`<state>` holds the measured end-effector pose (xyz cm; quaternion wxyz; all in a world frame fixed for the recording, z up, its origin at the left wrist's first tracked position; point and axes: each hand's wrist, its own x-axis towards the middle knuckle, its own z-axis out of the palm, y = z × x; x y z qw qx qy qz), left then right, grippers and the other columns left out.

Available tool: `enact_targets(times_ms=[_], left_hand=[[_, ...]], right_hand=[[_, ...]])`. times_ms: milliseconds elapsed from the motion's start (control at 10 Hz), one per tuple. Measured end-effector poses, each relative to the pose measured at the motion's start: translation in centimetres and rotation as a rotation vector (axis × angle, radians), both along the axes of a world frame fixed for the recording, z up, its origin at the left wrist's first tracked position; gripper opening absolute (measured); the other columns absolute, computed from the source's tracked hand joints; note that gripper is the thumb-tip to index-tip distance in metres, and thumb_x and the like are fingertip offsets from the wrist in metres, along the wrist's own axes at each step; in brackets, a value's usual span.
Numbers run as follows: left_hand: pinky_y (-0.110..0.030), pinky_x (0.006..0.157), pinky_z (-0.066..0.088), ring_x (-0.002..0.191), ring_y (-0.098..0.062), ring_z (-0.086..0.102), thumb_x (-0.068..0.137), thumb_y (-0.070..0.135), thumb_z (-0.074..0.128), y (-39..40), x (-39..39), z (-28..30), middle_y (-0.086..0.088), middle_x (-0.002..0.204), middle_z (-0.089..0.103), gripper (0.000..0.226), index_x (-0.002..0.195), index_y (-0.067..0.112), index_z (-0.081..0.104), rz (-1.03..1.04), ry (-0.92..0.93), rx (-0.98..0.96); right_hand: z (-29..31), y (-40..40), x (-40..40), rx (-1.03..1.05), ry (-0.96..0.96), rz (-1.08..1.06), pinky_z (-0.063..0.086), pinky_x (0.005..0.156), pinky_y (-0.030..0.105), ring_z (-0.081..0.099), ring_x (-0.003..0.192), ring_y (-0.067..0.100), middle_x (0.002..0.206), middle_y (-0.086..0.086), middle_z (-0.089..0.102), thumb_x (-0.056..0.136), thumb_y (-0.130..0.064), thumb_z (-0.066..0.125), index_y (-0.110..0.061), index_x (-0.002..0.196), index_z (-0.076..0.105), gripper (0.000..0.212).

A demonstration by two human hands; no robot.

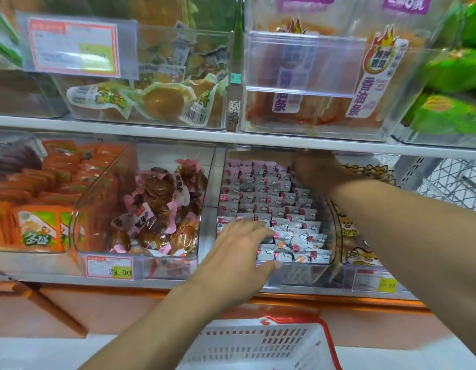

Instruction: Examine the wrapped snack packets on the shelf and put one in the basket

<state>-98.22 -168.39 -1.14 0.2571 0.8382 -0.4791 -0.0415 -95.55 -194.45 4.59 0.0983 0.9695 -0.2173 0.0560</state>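
Both hands in the same clear bin [298, 273] of small wrapped snack packets [271, 206], lower shelf [151, 283]. Left hand [239, 252]: fingers straight, spread flat over the front rows, holding nothing; looks like it's steadying or sifting. Right hand [318, 169] reaches deep to the back under the upper shelf [178, 133]; grip hidden in shadow, can't tell if it has a packet. White basket [258, 345], red rim, sits directly below, a short drop. Shop aisle, neighbouring bins packed, price tags on the fronts.
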Motion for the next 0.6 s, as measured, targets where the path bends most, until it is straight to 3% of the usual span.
enact_targets(times_ms=[100, 200, 300, 400, 500, 600], left_hand=[[-0.030, 0.122, 0.013, 0.144, -0.009, 0.028, 0.093, 0.055, 0.062, -0.2, 0.1, -0.1, 0.012, 0.154, 0.042, 0.060, 0.146, 0.034, 0.046, -0.002, -0.015, 0.010], [-0.032, 0.122, 0.017, 0.145, -0.010, 0.027, 0.094, 0.054, 0.062, -0.1, 0.2, 0.0, 0.012, 0.154, 0.041, 0.060, 0.147, 0.033, 0.044, 0.005, -0.004, 0.009], [-0.023, 0.117, 0.018, 0.144, -0.007, 0.026, 0.094, 0.051, 0.064, 0.2, 0.2, 0.3, 0.012, 0.154, 0.041, 0.062, 0.148, 0.031, 0.043, 0.006, 0.013, -0.017], [-0.016, 0.110, 0.013, 0.143, -0.003, 0.024, 0.095, 0.050, 0.064, 0.9, 0.2, 0.9, 0.014, 0.156, 0.036, 0.062, 0.150, 0.033, 0.041, 0.013, 0.027, -0.032], [-0.024, 0.119, 0.019, 0.145, -0.002, 0.026, 0.095, 0.048, 0.064, 2.4, -0.3, 2.2, 0.017, 0.157, 0.036, 0.061, 0.150, 0.036, 0.041, 0.031, 0.062, -0.052], [-0.032, 0.118, 0.034, 0.136, 0.004, 0.038, 0.092, 0.048, 0.067, 5.5, -0.7, 4.1, 0.026, 0.145, 0.047, 0.053, 0.141, 0.041, 0.050, 0.098, 0.097, -0.167]], right_hand=[[-0.3, 0.0, 0.0, 0.027, 0.046, 0.033, 0.050, 0.082, 0.040, 0.063, 0.095, 0.029, 0.091, 0.000, 0.060, 0.098, -0.008, 0.051, -0.010, 0.113, 0.066, 0.022], [-0.2, 0.5, -0.5, 0.060, 0.060, 0.012, 0.049, 0.096, 0.048, 0.062, 0.106, 0.032, 0.114, 0.011, 0.066, 0.096, -0.005, 0.048, -0.010, 0.119, 0.065, 0.029], [0.5, 1.1, -1.7, 0.064, 0.029, -0.012, 0.052, 0.097, 0.047, 0.063, 0.099, 0.030, 0.114, 0.013, 0.066, 0.094, -0.005, 0.048, -0.008, 0.126, 0.063, 0.036], [2.1, 2.9, -3.4, 0.239, 0.034, -0.114, 0.062, 0.079, 0.041, 0.068, 0.086, 0.027, 0.121, 0.018, 0.064, 0.094, -0.004, 0.048, -0.011, 0.141, 0.054, 0.048], [3.5, 4.9, -6.9, 0.298, 0.009, -0.144, 0.061, 0.069, 0.037, 0.068, 0.081, 0.026, 0.107, 0.011, 0.065, 0.099, -0.010, 0.050, -0.012, 0.137, 0.057, 0.039], [5.1, 7.4, -13.3, 0.391, -0.175, -0.053, 0.058, 0.077, 0.031, 0.070, 0.083, 0.016, 0.101, -0.007, 0.074, 0.097, -0.035, 0.061, -0.035, 0.121, 0.070, 0.025]])
